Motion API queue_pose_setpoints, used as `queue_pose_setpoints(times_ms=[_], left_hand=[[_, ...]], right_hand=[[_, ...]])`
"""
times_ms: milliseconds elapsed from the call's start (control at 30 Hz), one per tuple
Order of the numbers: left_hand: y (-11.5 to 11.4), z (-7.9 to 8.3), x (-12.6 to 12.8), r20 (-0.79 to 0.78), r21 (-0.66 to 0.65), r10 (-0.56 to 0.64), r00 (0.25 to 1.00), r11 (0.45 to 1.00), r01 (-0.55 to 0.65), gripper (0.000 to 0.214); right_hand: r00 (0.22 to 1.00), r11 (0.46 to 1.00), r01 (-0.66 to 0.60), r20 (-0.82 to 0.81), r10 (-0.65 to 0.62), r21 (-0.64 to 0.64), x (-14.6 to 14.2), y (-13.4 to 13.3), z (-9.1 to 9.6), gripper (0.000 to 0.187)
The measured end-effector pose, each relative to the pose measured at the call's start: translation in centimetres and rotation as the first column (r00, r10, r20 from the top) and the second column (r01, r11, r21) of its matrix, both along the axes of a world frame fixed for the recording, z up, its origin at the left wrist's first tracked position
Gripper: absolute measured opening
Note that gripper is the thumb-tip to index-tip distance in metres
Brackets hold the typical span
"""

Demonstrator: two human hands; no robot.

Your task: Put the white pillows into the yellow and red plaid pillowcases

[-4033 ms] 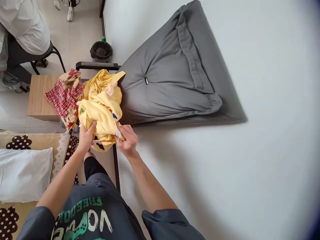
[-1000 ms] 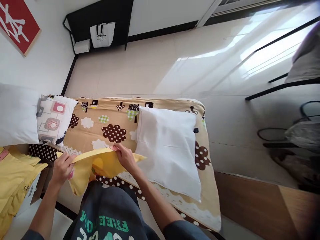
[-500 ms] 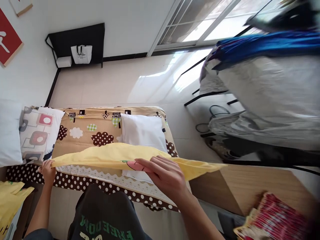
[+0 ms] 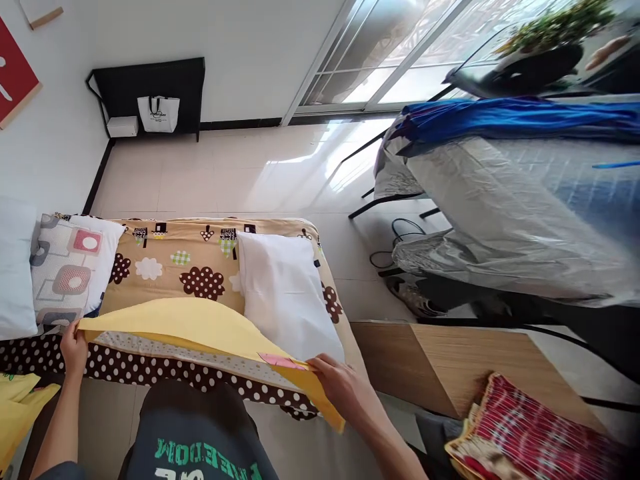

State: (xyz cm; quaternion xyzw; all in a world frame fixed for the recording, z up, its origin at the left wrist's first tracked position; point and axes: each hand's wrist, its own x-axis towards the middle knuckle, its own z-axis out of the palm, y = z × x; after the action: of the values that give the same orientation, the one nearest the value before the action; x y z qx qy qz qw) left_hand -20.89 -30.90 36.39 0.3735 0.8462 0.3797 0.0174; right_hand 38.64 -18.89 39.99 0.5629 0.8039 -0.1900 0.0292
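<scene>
A yellow cloth [image 4: 170,318] with a pink printed patch is stretched between my two hands above the near side of the bed [image 4: 165,273]. My left hand [image 4: 74,348] is closed on its left end, close to the patterned pillow [image 4: 67,273]. On the other side, my right hand [image 4: 340,380] pinches the cloth just beyond the pink patch, and a loose corner hangs below the fingers. Behind the cloth, a folded white cloth or flat pillow [image 4: 285,293] lies on the right part of the bed, its near edge partly covered.
White pillow [image 4: 15,273] at far left; more yellow cloth [image 4: 20,407] below it. To the right stand a wooden surface [image 4: 475,360], a red plaid cushion [image 4: 535,427] and a rack draped with plastic sheeting [image 4: 490,213]. A black shelf [image 4: 150,80] holds a white bag [image 4: 159,113].
Both hands have moved left and down in the view. My right hand now pinches the cloth at its end, where before it lay over it; the cloth's long right tip has dropped.
</scene>
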Motion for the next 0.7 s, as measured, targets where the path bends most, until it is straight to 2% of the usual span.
queue_pose_setpoints(times_ms=[100, 167, 267, 367, 433, 500, 567, 600, 700], left_hand=[[-0.6, 1.7, -0.1, -0.141, -0.002, -0.094, 0.986, 0.996, 0.094, 0.029], [-0.9, 3.3, 0.1, -0.231, -0.026, -0.137, 0.963, 0.990, 0.135, 0.029], [-1.7, 5.7, 0.2, -0.361, -0.037, -0.137, 0.922, 0.990, 0.133, 0.029], [-3.1, 6.7, -0.6, -0.366, -0.016, -0.084, 0.927, 0.996, 0.083, 0.026], [-4.1, 6.1, -1.4, -0.200, -0.019, -0.026, 0.979, 1.000, 0.022, 0.026], [-5.2, 4.6, -2.0, 0.073, -0.072, 0.078, 0.994, 0.995, -0.073, 0.029], [-6.5, 2.9, -2.4, 0.301, -0.154, 0.204, 0.931, 0.974, -0.164, 0.034], [-7.2, 2.1, -2.5, 0.365, -0.192, 0.255, 0.896, 0.962, -0.195, 0.036], [-10.0, 0.9, -2.4, 0.427, -0.274, 0.328, 0.843, 0.935, -0.225, 0.040]], right_hand=[[0.992, 0.972, 0.109, 0.042, -0.121, 0.206, 0.6, -1.4, -2.6, 0.032], [0.978, 0.939, 0.191, 0.026, -0.206, 0.285, 0.8, -2.2, -3.7, 0.032], [0.962, 0.919, 0.249, 0.030, -0.271, 0.306, 1.0, -3.0, -4.2, 0.032], [0.964, 0.933, 0.230, 0.066, -0.257, 0.278, 1.2, -3.4, -4.0, 0.032], [0.973, 0.941, 0.196, 0.065, -0.222, 0.277, 1.2, -3.6, -3.8, 0.028], [0.985, 0.952, 0.149, 0.044, -0.166, 0.268, 1.1, -3.8, -4.1, 0.027], [0.993, 0.967, 0.110, 0.016, -0.117, 0.229, 1.0, -4.4, -5.0, 0.027], [0.995, 0.975, 0.099, 0.004, -0.102, 0.199, 1.1, -4.8, -5.6, 0.027], [0.996, 0.991, 0.087, -0.045, -0.082, 0.099, 1.7, -6.4, -7.8, 0.030]])
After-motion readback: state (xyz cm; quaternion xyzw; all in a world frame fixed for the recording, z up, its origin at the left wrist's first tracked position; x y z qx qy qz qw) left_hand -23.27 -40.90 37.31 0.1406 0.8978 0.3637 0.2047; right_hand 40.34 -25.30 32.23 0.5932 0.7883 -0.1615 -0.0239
